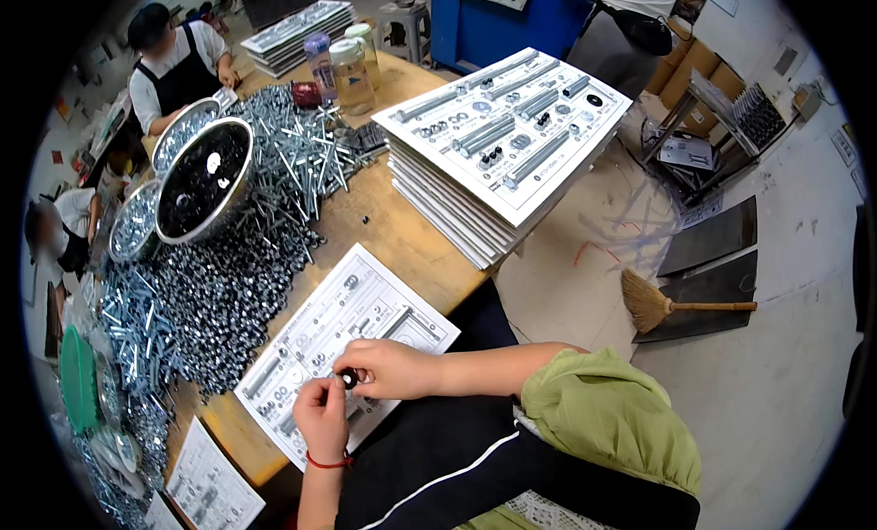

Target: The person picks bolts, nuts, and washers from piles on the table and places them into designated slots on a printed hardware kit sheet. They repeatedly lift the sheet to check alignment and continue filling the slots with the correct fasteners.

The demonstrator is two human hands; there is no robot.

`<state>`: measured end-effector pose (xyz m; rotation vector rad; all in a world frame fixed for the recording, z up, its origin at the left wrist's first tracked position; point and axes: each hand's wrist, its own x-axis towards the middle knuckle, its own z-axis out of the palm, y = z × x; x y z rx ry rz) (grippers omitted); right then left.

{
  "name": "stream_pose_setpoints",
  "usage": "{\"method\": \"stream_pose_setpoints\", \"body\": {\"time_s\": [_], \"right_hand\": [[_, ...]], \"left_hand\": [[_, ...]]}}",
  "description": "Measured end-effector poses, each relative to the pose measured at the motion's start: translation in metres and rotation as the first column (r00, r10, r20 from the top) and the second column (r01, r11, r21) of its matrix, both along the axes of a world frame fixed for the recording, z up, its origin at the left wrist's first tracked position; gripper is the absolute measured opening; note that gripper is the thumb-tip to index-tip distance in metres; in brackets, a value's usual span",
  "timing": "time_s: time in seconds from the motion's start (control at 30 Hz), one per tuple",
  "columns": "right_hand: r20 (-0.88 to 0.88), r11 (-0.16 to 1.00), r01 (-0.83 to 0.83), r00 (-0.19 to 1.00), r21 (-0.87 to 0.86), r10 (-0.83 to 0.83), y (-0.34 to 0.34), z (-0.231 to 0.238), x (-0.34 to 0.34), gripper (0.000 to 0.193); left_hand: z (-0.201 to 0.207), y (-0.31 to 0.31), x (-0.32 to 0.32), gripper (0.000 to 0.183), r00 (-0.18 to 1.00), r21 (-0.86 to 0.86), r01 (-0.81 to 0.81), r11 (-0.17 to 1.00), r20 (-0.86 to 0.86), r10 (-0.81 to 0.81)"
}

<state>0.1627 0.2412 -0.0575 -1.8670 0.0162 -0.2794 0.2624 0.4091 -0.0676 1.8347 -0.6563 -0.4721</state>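
Note:
Between the fingertips of both hands is a small black washer [348, 378] with a pale centre. My left hand [320, 418], a red cord at its wrist, pinches it from the near side. My right hand [395, 369] grips it from the right with thumb and fingers. Beneath them a white printed card [352, 279] with pictures of bolts, nuts and washers lies tilted at the table's edge. Some metal hardware pieces seem to lie on it; my hands cover part of it.
Heaps of nuts [219, 302] and bolts [301, 137] cover the wooden table's [429, 274] left side. A metal bowl [236, 196] holds black washers. A stack of cards [512, 128] bearing hardware stands ahead right. Drink bottles [352, 82] stand farther back. Other people [174, 68] sit left.

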Motion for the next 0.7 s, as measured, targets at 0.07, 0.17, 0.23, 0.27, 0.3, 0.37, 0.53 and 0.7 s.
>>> {"method": "stream_pose_setpoints", "body": {"time_s": [0.07,0.17,0.23,0.27,0.3,0.37,0.53,0.7], "right_hand": [[0.142,0.978,0.081,0.988,-0.191,-0.053,-0.005,-0.008,-0.006,0.036],[0.196,0.961,0.074,0.980,-0.266,-0.021,-0.011,-0.014,-0.018,0.032],[-0.009,0.982,0.060,0.998,-0.180,-0.063,-0.019,-0.003,-0.036,0.033],[-0.019,0.975,0.127,0.991,-0.180,-0.133,-0.025,0.000,-0.046,0.033],[-0.054,0.948,0.206,0.973,-0.240,-0.225,-0.032,-0.001,-0.051,0.039],[-0.101,0.891,0.349,0.915,-0.291,-0.392,-0.046,-0.009,-0.062,0.036],[-0.122,0.745,0.241,0.910,-0.622,-0.397,-0.045,-0.028,-0.062,0.030],[-0.240,0.666,0.123,0.873,-0.735,-0.425,-0.037,-0.032,-0.043,0.035]], "left_hand": [[0.003,-0.006,-0.004,0.019,0.996,0.081,-0.033,0.996,0.082,0.026],[0.003,-0.018,-0.016,0.020,0.999,0.102,0.012,0.995,0.039,-0.016],[0.018,-0.019,-0.024,0.020,0.993,0.121,0.089,0.989,-0.094,-0.078],[0.023,-0.018,-0.026,0.021,0.988,0.097,0.057,0.994,-0.146,-0.043],[0.027,-0.014,-0.023,0.018,0.982,0.078,-0.008,0.997,-0.186,0.022],[0.017,0.000,-0.009,0.014,0.990,-0.073,-0.092,0.993,-0.117,0.083],[0.003,0.032,0.010,0.015,0.969,-0.088,-0.211,0.973,-0.147,0.197],[0.003,0.048,0.015,0.015,0.960,-0.052,-0.280,0.958,0.014,0.281]]}}
